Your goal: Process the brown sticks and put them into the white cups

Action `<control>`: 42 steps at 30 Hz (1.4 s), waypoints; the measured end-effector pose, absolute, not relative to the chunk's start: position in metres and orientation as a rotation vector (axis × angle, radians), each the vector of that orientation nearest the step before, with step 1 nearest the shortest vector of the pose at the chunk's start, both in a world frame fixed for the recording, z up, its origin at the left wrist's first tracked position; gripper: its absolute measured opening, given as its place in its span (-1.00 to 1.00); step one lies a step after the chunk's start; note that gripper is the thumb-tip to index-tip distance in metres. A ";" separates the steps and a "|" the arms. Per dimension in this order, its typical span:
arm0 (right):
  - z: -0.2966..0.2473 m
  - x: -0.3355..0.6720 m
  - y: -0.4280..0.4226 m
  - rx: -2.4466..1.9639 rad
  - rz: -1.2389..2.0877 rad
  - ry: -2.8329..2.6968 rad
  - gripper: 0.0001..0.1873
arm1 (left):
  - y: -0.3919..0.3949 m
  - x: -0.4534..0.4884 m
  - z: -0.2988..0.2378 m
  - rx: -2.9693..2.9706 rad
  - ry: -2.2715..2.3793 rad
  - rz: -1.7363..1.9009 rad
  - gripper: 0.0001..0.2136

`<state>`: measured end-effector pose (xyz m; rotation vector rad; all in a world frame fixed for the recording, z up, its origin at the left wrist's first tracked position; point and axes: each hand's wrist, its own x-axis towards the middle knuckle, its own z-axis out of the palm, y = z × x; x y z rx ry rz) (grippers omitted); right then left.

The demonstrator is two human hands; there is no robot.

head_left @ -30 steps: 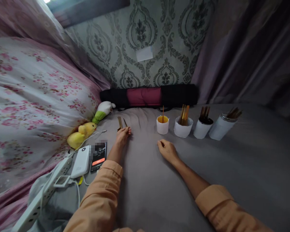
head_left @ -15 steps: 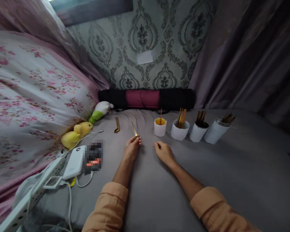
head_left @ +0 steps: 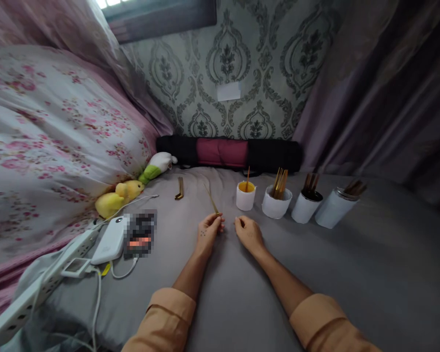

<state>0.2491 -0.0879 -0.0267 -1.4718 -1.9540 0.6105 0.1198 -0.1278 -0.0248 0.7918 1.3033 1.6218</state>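
My left hand [head_left: 208, 233] pinches a thin gold stick [head_left: 211, 199] that points up and away, just above the grey sheet [head_left: 370, 274]. My right hand [head_left: 248, 233] rests on the sheet a little to its right, fingers loosely curled with nothing visible in them. Beyond my hands stands a row of white cups: one with yellow inside and a single stick [head_left: 245, 195], one with several gold sticks [head_left: 276, 201], a dark-rimmed one with brown sticks [head_left: 307, 205], and a tilted jar [head_left: 335, 207]. A few more gold sticks [head_left: 179, 188] lie on the sheet to the left.
A floral pillow [head_left: 51, 142] fills the left side. Beside it lie a yellow plush duck [head_left: 118, 197], a white-green plush [head_left: 157, 164], a white power bank [head_left: 112, 240], a phone [head_left: 140, 234] and a power strip [head_left: 29, 298]. A black and maroon roll [head_left: 227, 151] lies against the patterned wall.
My left hand lifted one gold stick from the small pile at the left and carried it right, close to my right hand. The right hand barely moved.
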 end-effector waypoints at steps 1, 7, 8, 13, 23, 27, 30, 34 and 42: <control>-0.026 0.249 -0.088 -1.480 0.608 -1.953 -0.65 | -0.128 0.120 -0.024 0.794 1.315 1.621 -0.64; -0.022 0.249 -0.089 -1.497 0.640 -1.961 -0.65 | -0.132 0.126 -0.018 0.864 1.384 1.620 -0.67; -0.021 0.249 -0.089 -1.504 0.644 -1.959 -0.65 | -0.132 0.127 -0.017 0.883 1.396 1.617 -0.68; -0.021 0.249 -0.088 -1.498 0.672 -1.945 -0.66 | -0.133 0.127 -0.016 0.996 1.481 1.588 -0.69; -0.028 0.249 -0.078 -1.330 0.722 -1.860 -0.64 | -0.134 0.126 -0.023 1.487 1.585 1.668 -0.75; -0.025 0.250 -0.074 -1.297 0.742 -1.800 -0.63 | -0.136 0.128 -0.023 1.715 1.604 1.628 -0.77; -0.021 0.250 -0.073 -1.282 0.764 -1.769 -0.62 | -0.137 0.129 -0.022 1.820 1.620 1.584 -0.77; -0.017 0.249 -0.072 -1.242 0.799 -1.752 -0.63 | -0.137 0.129 -0.020 1.855 1.653 1.557 -0.76; -0.012 0.249 -0.069 -1.177 0.888 -1.698 -0.67 | -0.140 0.131 -0.017 1.769 1.639 1.561 -0.77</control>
